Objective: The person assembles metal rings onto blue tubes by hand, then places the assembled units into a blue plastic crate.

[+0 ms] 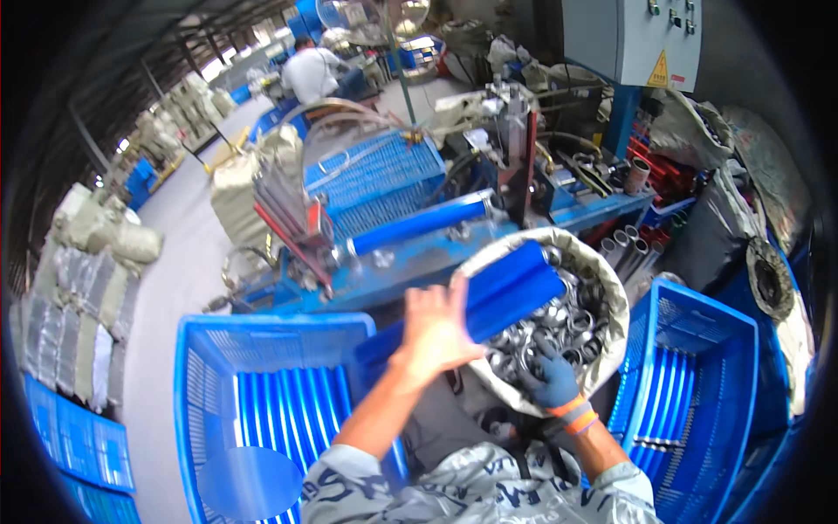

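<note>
My left hand point(429, 327), bare, is around two blue tubes point(515, 290) that slant from my lap up over the rim of a white sack point(616, 349). Metal rings point(583, 325), dark and silver, fill the sack. Into them reaches my right hand point(553, 381), in a grey-blue glove with an orange band at the wrist. Its fingers are bent at a ring near the sack's front side, partly hidden among the others. Beyond the sack, another blue tube point(419, 224) lies clamped lengthwise in a blue machine bench point(384, 266).
A blue crate point(275, 323) of blue tubes stands at my left, another crate point(705, 306) with tubes at my right. Bare metal pipes point(630, 246) stand behind the sack. A grey control box point(633, 44) rises at the back right. Another person point(310, 74) works far off.
</note>
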A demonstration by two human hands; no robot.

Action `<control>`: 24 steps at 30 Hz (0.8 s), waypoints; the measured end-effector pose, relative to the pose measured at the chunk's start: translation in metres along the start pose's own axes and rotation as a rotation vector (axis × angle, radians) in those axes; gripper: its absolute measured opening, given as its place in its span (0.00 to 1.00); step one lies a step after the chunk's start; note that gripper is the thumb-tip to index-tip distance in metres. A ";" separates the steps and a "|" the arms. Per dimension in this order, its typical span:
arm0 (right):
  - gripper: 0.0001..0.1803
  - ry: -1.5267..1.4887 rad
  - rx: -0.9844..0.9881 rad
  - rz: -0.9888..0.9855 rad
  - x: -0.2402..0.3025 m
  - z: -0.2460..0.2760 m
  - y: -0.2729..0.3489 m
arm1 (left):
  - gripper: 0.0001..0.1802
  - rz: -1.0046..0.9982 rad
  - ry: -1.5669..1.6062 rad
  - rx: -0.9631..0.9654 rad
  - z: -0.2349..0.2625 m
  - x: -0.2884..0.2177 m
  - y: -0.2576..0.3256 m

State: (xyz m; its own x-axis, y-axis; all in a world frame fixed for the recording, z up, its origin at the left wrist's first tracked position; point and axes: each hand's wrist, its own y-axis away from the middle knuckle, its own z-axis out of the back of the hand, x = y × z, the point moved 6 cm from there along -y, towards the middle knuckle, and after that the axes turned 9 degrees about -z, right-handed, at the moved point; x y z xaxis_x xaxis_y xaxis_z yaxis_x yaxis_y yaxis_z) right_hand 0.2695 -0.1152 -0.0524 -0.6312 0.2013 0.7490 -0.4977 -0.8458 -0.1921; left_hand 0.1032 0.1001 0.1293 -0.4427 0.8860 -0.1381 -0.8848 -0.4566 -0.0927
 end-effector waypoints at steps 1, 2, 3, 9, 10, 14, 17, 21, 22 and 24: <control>0.23 -0.043 0.010 0.020 -0.001 0.000 0.002 | 0.79 -0.017 -0.059 0.045 -0.012 -0.017 -0.023; 0.24 -0.013 0.029 0.003 0.004 0.004 0.005 | 0.82 -0.025 -0.112 0.092 -0.027 -0.031 -0.041; 0.26 -0.068 0.033 -0.024 0.010 0.016 0.005 | 0.82 -0.008 -0.091 0.132 -0.053 -0.047 -0.057; 0.41 -0.605 -0.005 -0.353 -0.026 0.025 0.010 | 0.76 -0.249 -0.058 0.042 -0.137 -0.085 -0.074; 0.43 -0.704 -0.035 -0.314 -0.033 0.024 0.008 | 0.75 -0.301 -0.103 -0.042 -0.143 -0.084 -0.065; 0.34 -1.108 -0.095 -0.531 -0.051 0.028 -0.005 | 0.55 -0.423 -0.176 -0.180 -0.156 -0.078 -0.050; 0.42 -1.508 -0.003 -0.446 -0.057 0.032 0.001 | 0.46 -0.408 -0.066 -0.127 -0.137 -0.088 -0.045; 0.52 -1.606 0.077 -0.594 -0.057 0.045 0.024 | 0.47 -0.408 0.118 -0.266 -0.097 -0.075 -0.029; 0.55 -1.588 0.110 -0.579 -0.070 0.035 0.024 | 0.46 -0.383 0.149 -0.300 -0.082 -0.059 -0.023; 0.53 -1.567 0.195 -0.413 -0.066 0.024 0.010 | 0.43 -0.309 0.127 -0.311 -0.037 -0.046 -0.001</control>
State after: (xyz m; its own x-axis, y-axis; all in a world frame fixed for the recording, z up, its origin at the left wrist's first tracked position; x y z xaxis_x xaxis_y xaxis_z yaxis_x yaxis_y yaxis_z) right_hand 0.3205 -0.1487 -0.0890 0.7665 -0.1501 0.6244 -0.3144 -0.9355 0.1611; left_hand 0.1296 0.0570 0.0990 -0.1263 0.9764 -0.1750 -0.8785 -0.1920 -0.4375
